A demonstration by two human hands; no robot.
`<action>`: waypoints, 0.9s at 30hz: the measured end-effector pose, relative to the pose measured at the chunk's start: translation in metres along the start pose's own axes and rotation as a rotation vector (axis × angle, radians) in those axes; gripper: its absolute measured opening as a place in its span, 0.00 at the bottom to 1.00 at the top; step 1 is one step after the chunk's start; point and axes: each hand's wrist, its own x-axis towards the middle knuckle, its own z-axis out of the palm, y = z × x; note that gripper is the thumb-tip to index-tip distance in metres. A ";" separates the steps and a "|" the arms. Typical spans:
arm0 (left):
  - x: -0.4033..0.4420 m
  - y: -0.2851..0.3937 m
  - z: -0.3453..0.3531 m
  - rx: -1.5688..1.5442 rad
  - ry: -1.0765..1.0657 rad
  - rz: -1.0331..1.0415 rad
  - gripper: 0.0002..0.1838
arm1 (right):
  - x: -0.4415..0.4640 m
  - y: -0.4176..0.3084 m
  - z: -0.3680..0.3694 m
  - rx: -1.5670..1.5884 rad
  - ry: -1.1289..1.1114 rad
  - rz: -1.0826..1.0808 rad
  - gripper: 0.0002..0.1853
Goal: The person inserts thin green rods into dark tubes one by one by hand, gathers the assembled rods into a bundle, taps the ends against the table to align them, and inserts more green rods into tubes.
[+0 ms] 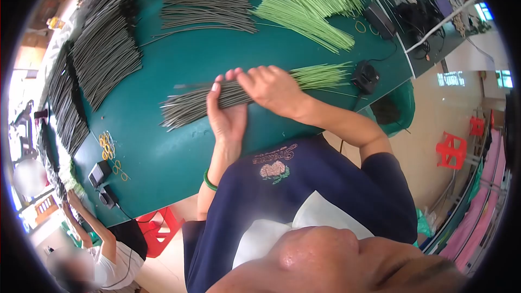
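Note:
A loose bundle of thin stems (187, 106) lies crosswise above the near part of the green table, dark grey on its left side and light green at its right end. My left hand (225, 119), with a green bangle on the wrist, cups the bundle from below, its thumb and fingers closed round the middle. Just to the right, my right hand (274, 91) grips the same bundle from above with curled fingers. The two hands are close together and cover the place where the dark and green parts meet.
Piles of dark stems (106, 54) cover the table's left side; more dark stems (209, 11) and light green stems (309, 19) lie at the back. A black adapter (366, 77) sits near the right edge. Rubber bands (107, 145) lie front left. A co-worker (116, 249) works at lower left.

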 end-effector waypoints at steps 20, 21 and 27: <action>0.011 0.034 -0.008 -0.163 0.158 0.070 0.06 | -0.199 0.073 -0.069 0.037 0.070 0.816 0.16; 0.010 0.035 -0.007 -0.165 0.158 0.059 0.05 | -0.197 0.071 -0.065 0.021 0.046 0.819 0.16; 0.008 0.035 -0.008 -0.136 0.133 0.057 0.05 | -0.190 0.084 -0.054 -0.170 -0.013 0.648 0.11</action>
